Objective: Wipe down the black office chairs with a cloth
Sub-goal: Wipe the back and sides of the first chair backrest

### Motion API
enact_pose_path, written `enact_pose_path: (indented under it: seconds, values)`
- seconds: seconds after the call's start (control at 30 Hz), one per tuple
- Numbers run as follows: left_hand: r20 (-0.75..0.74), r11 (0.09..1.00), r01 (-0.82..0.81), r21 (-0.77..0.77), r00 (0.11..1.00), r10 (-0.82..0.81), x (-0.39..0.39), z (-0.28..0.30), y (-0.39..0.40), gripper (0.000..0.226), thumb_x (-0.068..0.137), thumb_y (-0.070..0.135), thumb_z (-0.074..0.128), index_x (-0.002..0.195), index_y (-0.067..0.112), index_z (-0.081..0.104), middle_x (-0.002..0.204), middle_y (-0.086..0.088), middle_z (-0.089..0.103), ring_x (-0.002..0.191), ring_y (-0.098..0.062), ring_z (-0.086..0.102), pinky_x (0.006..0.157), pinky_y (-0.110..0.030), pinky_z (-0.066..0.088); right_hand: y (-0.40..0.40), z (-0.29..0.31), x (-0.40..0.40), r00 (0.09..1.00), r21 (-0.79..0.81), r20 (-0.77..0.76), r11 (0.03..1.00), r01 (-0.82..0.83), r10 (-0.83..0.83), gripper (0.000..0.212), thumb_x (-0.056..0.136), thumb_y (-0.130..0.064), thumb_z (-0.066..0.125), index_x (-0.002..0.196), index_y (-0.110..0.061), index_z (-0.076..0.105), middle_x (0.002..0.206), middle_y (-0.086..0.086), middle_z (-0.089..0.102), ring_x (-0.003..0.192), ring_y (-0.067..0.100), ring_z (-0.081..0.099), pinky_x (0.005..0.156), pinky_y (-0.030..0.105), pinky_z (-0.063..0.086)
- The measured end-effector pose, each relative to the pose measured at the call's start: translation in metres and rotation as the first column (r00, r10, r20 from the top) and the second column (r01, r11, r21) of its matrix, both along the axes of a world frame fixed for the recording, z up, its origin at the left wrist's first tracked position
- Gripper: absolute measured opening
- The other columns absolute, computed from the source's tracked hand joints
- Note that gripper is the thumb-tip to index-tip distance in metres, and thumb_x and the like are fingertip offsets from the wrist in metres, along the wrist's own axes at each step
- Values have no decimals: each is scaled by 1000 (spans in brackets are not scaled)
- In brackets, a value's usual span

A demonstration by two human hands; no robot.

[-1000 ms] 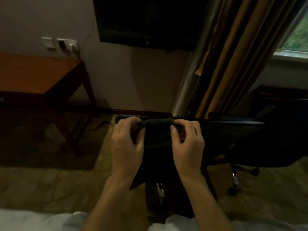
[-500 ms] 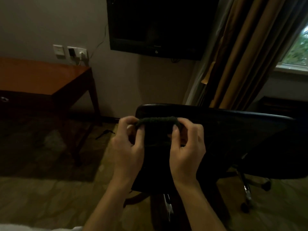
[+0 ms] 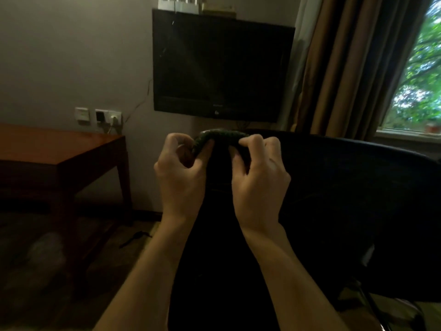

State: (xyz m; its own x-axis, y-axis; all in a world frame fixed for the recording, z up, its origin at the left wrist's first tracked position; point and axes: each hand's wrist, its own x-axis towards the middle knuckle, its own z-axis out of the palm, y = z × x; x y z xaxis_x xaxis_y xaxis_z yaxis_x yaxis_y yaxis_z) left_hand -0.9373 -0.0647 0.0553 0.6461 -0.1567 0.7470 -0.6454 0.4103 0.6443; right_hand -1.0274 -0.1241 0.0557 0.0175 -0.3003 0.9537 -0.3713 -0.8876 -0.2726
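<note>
Both hands are raised in front of the person, each pinching one end of a dark green cloth (image 3: 220, 136) stretched between them: the left hand (image 3: 182, 174) holds it between thumb and curled fingers, the right hand (image 3: 259, 174) does the same. The cloth hangs just in front of the top edge of a black office chair (image 3: 346, 187), whose back spreads behind and to the right of the hands; whether cloth and chair touch cannot be told. Judging by this, wiping is not underway; the cloth is being readied, and the chair surfaces seem left to do
</note>
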Motion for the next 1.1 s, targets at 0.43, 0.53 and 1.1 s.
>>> enact_pose_path:
  seconds: [0.43,0.53,1.1]
  values:
    - [27,999,-40,30,999,40,13,-92,-17,19,84,22,74,81,23,55,72,-3,64,60,-17,65,50,-31,55,-25,-82,4,989,11,-122,997,-82,83,9,98,-31,53,96,-23,57,95,-4,53,70,13,57,62,33,54]
    - [54,999,-44,12,998,43,10,-80,-14,20,85,21,74,80,22,54,74,0,64,61,-9,65,48,-26,54,-24,-69,-2,985,0,-125,993,-120,119,11,98,-33,51,99,-23,56,98,-5,52,74,13,58,68,35,54]
    - [186,984,-156,-87,968,170,24,-78,-21,24,85,28,75,85,23,51,72,11,62,59,-2,63,51,-17,49,-27,-66,5,998,-64,-59,998,-16,12,18,93,-32,58,106,-21,53,101,-6,53,75,1,47,62,11,34]
